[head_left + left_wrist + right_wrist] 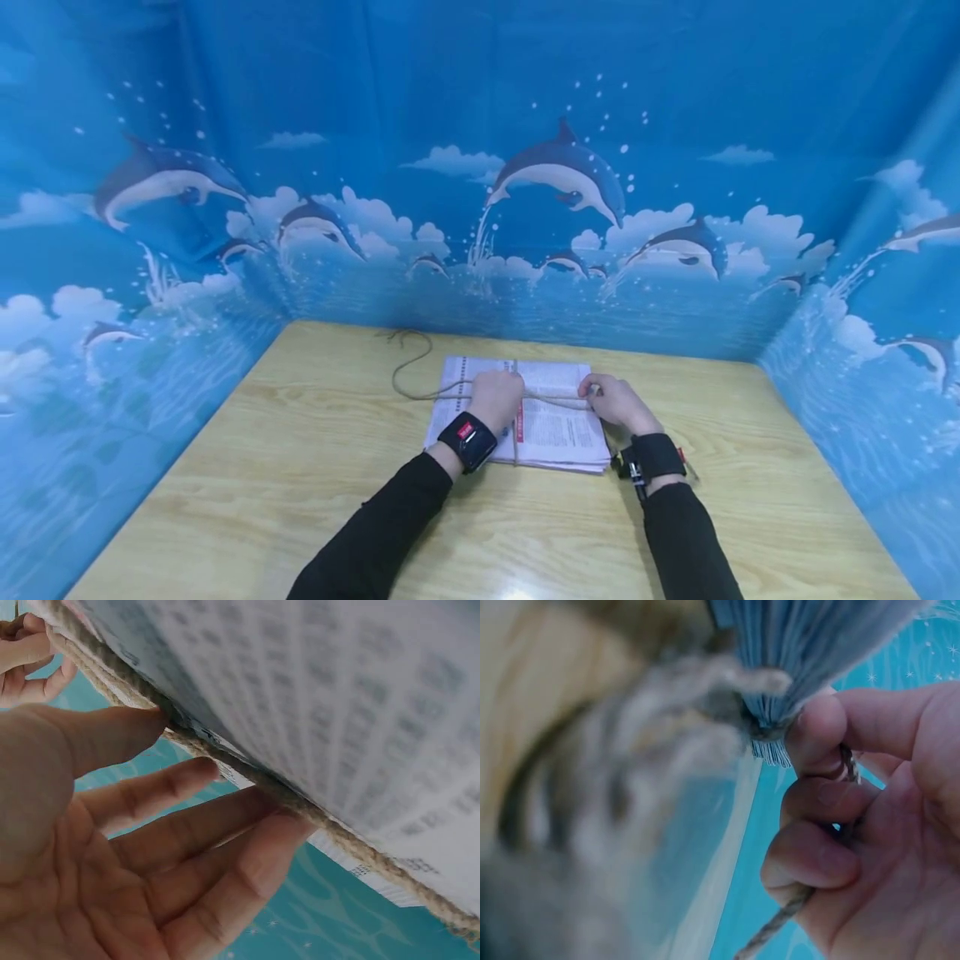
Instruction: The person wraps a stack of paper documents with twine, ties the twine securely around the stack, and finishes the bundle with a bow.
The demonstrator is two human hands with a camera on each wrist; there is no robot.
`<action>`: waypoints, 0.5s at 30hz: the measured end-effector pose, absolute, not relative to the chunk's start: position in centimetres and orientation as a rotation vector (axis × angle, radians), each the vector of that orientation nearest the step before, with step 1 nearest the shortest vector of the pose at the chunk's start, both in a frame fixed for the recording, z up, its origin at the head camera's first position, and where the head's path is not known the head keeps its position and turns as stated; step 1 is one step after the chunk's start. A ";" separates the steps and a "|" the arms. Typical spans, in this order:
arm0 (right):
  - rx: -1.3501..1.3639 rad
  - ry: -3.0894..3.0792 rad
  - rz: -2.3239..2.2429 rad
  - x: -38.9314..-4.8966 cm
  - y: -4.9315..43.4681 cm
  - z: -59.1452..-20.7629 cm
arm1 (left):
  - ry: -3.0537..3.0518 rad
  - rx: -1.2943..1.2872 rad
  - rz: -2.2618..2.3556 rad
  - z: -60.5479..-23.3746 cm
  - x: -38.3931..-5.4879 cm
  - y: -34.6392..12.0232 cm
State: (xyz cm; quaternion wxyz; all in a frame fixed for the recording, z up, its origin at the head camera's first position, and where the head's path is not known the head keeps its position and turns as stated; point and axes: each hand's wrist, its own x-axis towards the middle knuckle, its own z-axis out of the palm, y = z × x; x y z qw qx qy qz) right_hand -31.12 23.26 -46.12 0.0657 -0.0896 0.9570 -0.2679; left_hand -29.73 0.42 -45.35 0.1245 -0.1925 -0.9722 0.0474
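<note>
A folded stack of newspapers lies on the table, with twine crossing it both lengthwise and front to back. My left hand is over the crossing. In the left wrist view, the thumb and fingertips of that hand press along the twine against the printed page, and the palm shows uncurled. My right hand is at the stack's right edge. Seen from the right wrist, its curled fingers grip a strand of twine close beside the layered paper edges.
A loose tail of twine curves over the wood-grain table left of the stack. Behind and at both sides hangs a blue dolphin-print sheet. Black bands circle both wrists. A blurred, greyish shape fills the left of the right wrist view.
</note>
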 end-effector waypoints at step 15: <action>-0.270 2.877 -0.811 -31.1 23.2 -46.2 | -2.803 -0.459 0.294 -45.4 -27.8 2.9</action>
